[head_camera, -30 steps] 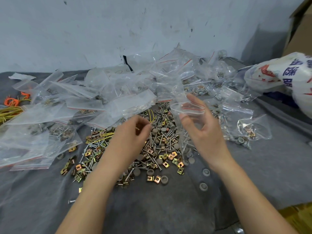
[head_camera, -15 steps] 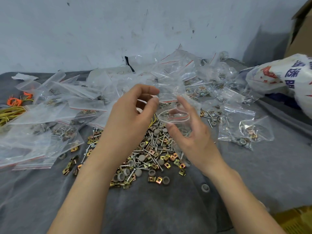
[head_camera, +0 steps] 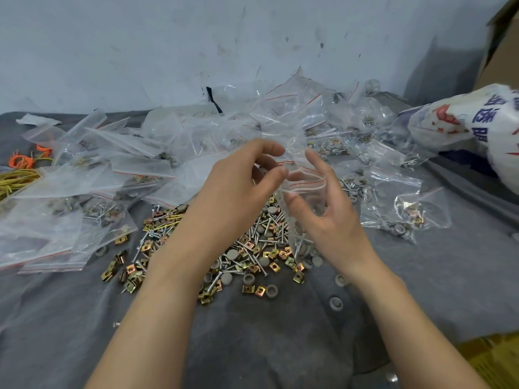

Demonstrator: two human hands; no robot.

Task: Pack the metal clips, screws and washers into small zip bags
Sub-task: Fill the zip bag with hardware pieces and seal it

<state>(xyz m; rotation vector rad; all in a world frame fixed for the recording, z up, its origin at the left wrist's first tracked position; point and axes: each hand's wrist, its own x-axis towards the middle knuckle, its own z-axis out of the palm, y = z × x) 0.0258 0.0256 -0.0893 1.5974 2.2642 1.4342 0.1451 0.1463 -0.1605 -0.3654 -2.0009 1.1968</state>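
Free: bare grey cloth (head_camera: 280, 346) nearest me, open to my reach.
Blocking: loose hardware pile (head_camera: 252, 248) at centre; zip bags (head_camera: 84, 192) heaped left and behind; filled bags (head_camera: 407, 214) and printed sack (head_camera: 463, 122) on the right.

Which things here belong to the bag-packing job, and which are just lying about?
Job: zip bag held by the right hand, left hand at its mouth; loose pile of gold clips, screws and grey washers; heap of zip bags; filled bags.
Lying about: orange and yellow strands; printed white sack; cardboard box.

Grey cloth (head_camera: 280, 346) under scuffed white wall (head_camera: 140, 51), orange ties (head_camera: 21, 161) far left, printed sack (head_camera: 463, 122) and cardboard box (head_camera: 502, 46) far right
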